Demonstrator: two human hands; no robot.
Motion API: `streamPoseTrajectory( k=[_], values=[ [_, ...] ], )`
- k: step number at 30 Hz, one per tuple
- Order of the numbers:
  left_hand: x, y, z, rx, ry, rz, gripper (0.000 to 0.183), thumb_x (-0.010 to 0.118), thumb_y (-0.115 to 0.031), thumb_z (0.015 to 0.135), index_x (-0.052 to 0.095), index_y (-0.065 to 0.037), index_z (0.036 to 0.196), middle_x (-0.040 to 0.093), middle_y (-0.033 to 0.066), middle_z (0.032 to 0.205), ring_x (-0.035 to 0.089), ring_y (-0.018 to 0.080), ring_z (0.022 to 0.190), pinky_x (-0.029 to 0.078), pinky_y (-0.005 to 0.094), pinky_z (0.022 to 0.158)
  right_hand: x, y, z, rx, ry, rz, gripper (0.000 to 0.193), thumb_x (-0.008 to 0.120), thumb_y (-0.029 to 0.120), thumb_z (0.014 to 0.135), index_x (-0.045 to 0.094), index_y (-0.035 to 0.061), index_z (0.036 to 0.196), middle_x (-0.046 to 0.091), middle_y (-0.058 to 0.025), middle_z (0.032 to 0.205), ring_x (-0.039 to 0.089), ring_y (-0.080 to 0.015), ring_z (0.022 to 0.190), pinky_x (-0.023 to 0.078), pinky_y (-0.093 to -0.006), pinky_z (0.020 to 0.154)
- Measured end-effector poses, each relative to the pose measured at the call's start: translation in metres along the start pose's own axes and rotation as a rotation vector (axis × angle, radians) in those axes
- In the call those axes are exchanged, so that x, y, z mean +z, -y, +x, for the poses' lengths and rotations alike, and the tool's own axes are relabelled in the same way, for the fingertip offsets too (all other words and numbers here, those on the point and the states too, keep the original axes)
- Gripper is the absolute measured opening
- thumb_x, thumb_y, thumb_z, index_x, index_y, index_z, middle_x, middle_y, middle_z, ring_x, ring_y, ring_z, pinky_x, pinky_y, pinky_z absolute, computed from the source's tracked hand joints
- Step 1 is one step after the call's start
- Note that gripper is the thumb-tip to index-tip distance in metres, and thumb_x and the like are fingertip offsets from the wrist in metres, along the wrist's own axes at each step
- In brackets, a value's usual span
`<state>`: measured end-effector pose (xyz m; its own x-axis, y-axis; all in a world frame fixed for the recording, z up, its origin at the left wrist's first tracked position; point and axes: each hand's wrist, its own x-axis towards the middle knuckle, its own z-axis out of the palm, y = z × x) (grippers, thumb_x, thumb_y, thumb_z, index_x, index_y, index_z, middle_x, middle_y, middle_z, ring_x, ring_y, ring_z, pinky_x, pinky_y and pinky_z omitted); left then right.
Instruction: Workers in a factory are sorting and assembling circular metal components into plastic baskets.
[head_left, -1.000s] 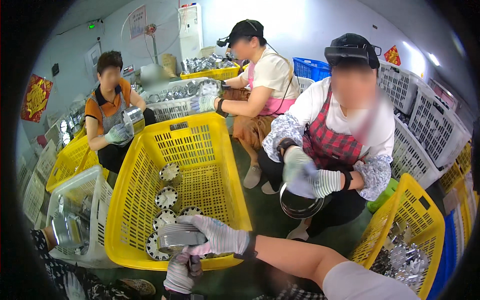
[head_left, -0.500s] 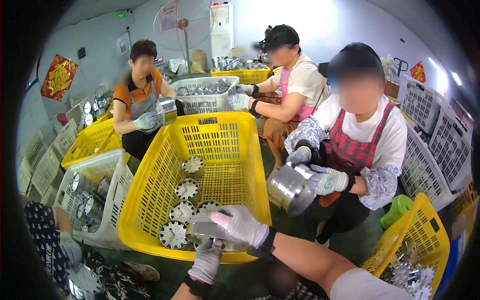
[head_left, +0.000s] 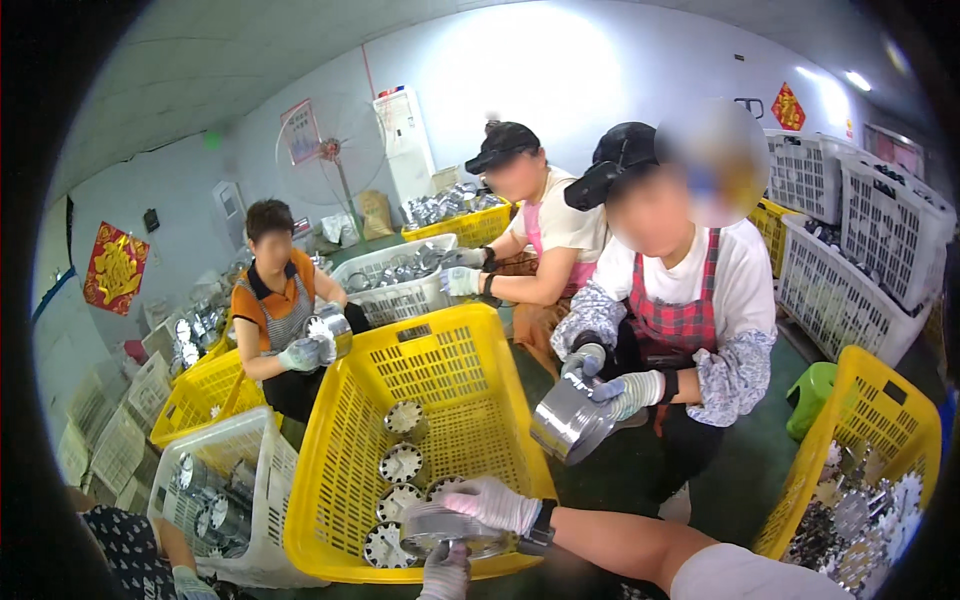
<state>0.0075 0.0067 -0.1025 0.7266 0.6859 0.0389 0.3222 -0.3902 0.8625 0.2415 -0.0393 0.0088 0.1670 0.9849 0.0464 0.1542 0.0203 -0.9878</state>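
Silvery metal, the ring [head_left: 445, 533] is gripped between my right hand [head_left: 497, 503], over its top, and my left hand [head_left: 446, 576], thumb against its near side, just above the crate's [head_left: 322, 470] near edge. Steady, even pressure seems best, clear of that edge and the drums [head_left: 400, 464] inside.

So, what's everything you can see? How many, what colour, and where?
big basket: one, yellow, centre
other baskets: several, yellow or white, left, back, right
people: at least four, varied clothes, around basket
held drum: one, silver, lower centre
drums: five visible, silver, big basket
other drums: several, silver, with people, left basket
loose parts: many, silver, right basket
stool: one, green, right
fan: one, greyish, back
sack: one, tan, back
cabinet: one, white, back
big hangings: two, red, walls
left hand: one, pale glove, lower edge
right hand: one, pinkish glove, held drum
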Motion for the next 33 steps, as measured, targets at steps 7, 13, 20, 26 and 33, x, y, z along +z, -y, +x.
streamPoseTrajectory(
  k=[7, 13, 20, 26, 33],
  values=[
    [-0.010, 0.030, 0.005, -0.456, -0.191, -0.509, 0.019, 0.057, -0.036, 0.096, 0.061, -0.019, 0.090, 0.044, -0.0050, 0.054, 0.035, 0.0120, 0.040, 0.027, 0.0275, 0.036, -0.012, 0.029, -0.008, -0.103, -0.072, -0.101, 0.037, 0.061, 0.035, 0.091, 0.063, 0.0035, 0.110, 0.066, -0.0065, 0.092, 0.062, -0.0181, 0.086, 0.048, -0.0313, 0.082],
    [-0.036, -0.049, 0.002, -0.529, -0.221, -0.618, 0.021, 0.062, -0.038, 0.093, 0.056, -0.021, 0.082, 0.042, -0.0063, 0.052, 0.033, 0.0094, 0.037, 0.024, 0.0250, 0.033, -0.062, 0.047, -0.010, -0.609, -0.923, -0.162, 0.037, 0.061, 0.019, 0.090, 0.053, 0.0014, 0.121, 0.059, -0.0092, 0.108, 0.057, -0.0188, 0.099, 0.047, -0.0330, 0.086],
    [-0.046, -0.056, 0.002, -0.523, -0.178, -0.599, 0.026, 0.062, -0.040, 0.094, 0.055, -0.018, 0.082, 0.043, -0.0047, 0.055, 0.036, 0.0097, 0.040, 0.025, 0.0248, 0.035, -0.066, 0.051, -0.022, -0.822, -0.896, -0.428, 0.049, 0.055, 0.014, 0.092, 0.039, -0.0014, 0.135, 0.050, -0.0132, 0.124, 0.054, -0.0204, 0.110, 0.044, -0.0325, 0.093],
    [-0.042, -0.072, -0.001, -0.436, -0.260, -0.612, 0.024, 0.062, -0.033, 0.095, 0.053, -0.017, 0.080, 0.042, -0.0030, 0.054, 0.036, 0.0110, 0.040, 0.026, 0.0263, 0.037, -0.095, 0.062, -0.018, -0.408, -1.079, 0.485, 0.047, 0.057, 0.020, 0.093, 0.043, 0.0038, 0.134, 0.050, -0.0110, 0.123, 0.049, -0.0193, 0.116, 0.043, -0.0327, 0.096],
    [-0.041, -0.062, 0.014, -0.470, -0.152, -0.706, 0.024, 0.063, -0.037, 0.093, 0.053, -0.017, 0.083, 0.041, -0.0042, 0.054, 0.037, 0.0101, 0.040, 0.027, 0.0266, 0.036, -0.125, 0.061, -0.022, -0.581, -1.222, 0.906, 0.056, 0.057, 0.024, 0.094, 0.037, -0.0035, 0.139, 0.046, -0.0154, 0.132, 0.051, -0.0212, 0.113, 0.041, -0.0315, 0.099]
  ],
)
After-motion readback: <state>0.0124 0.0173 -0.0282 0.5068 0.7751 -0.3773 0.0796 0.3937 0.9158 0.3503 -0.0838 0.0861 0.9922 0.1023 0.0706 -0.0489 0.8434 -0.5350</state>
